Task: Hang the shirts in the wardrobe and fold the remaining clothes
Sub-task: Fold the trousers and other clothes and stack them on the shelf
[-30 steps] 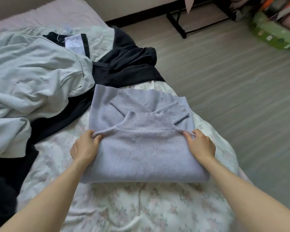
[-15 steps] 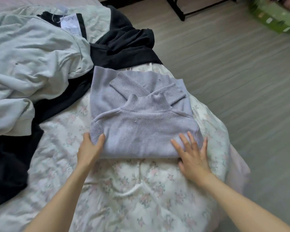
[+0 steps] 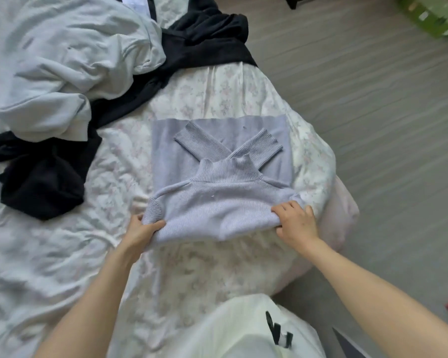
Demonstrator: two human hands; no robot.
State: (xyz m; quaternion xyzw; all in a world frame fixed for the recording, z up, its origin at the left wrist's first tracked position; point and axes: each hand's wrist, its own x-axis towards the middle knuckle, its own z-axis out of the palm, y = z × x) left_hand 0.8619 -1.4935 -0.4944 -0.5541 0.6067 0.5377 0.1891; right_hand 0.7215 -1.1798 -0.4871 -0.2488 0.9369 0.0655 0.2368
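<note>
The lilac sweater [image 3: 219, 187] sits on the floral sheet [image 3: 192, 267] near the bed's right edge, already folded in half with the sleeves crossed in an X behind the collar. The person looks to be mid-way through the last bit of the fold, either tucking the near edge or about to lift the bundle.

To do this well, both sides probably need to come up together and level, otherwise the crossed sleeves slide out and the whole thing goes lopsided. Knit this soft sags in the middle, so keeping the fabric a bit taut between the hands should help. Smoothing the top after it lands wouldn't hurt either.

Grip-wise: the left hand [image 3: 142, 232] pinches the near left corner, thumb on top of the knit and fingers tucked underneath. The right hand [image 3: 295, 223] has its fingers curled over the near right edge, bunching the fabric a little, so that's a proper hold rather than a flat press.

The white hoodie [image 3: 62, 68] and black garment [image 3: 44, 174] lie unfolded to the left, well apart from the sweater.
</note>
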